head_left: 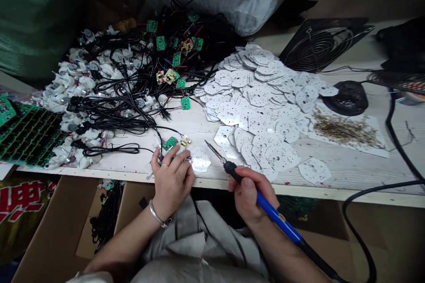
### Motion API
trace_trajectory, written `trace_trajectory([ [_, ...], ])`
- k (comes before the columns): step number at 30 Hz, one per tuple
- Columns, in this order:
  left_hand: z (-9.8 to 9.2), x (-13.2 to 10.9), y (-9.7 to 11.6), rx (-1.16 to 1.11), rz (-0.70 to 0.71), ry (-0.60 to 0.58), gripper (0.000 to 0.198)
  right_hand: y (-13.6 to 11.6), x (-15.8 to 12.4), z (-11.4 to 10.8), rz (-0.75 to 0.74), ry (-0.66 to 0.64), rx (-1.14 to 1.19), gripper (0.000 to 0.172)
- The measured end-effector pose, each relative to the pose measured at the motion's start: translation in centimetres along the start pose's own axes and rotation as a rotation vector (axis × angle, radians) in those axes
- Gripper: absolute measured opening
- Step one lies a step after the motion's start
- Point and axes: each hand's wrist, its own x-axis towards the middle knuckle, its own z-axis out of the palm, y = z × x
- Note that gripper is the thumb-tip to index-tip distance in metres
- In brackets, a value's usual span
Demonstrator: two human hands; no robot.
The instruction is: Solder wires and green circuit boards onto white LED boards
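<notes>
My right hand (pixel 252 192) grips a soldering iron (pixel 270 209) with a blue handle. Its bare metal tip points up and left, just above the bench, and touches nothing. My left hand (pixel 174 174) rests at the bench's front edge with bent fingers over some thin wires and small parts. Its fingertips hide whatever they hold. Just beyond them lie a small green circuit board (pixel 170 143) and a yellow transformer (pixel 185 141). Beside the left fingers is a single white LED board (pixel 200 159), lying flat.
White LED boards (pixel 259 97) form a wide pile at centre right. Black cables (pixel 122 101) and white plastic parts (pixel 73 79) heap up on the left, near green board panels (pixel 29 132). A fan (pixel 318 44), dark pad (pixel 347 97) and solder scraps (pixel 345 130) stand right.
</notes>
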Motion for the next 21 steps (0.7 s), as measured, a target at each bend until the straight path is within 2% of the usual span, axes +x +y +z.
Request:
trace_trajectory([
  [5,-0.1,-0.3,-0.4,0.015,0.019,0.032,0.007,-0.7,0.5,-0.2,-0.026,-0.083,-0.033,0.025],
  [9,-0.5,-0.6,-1.0,0.021,0.053,0.084,0.005,-1.7,2.8,-1.7,-0.177,0.012,-0.142,0.026],
  [12,-0.9,-0.6,-1.4,0.012,0.082,0.112,0.006,-1.8,5.1,-3.8,-0.283,0.12,-0.247,0.021],
  [14,-1.1,-0.5,-1.6,0.004,0.094,0.134,0.007,-1.4,6.4,-5.3,-0.317,0.148,-0.329,0.018],
  [16,-1.2,-0.2,-1.8,0.001,0.11,0.158,0.008,-1.0,7.3,-6.6,-0.37,0.089,-0.455,0.017],
  [18,-1.3,0.1,-2.1,0.006,0.135,0.167,0.009,-0.6,7.8,-7.6,-0.413,-0.023,-0.595,0.023],
  [21,-1.4,0.6,-2.7,0.008,0.17,0.153,0.016,-0.3,7.9,-8.5,-0.401,-0.129,-0.75,0.032],
])
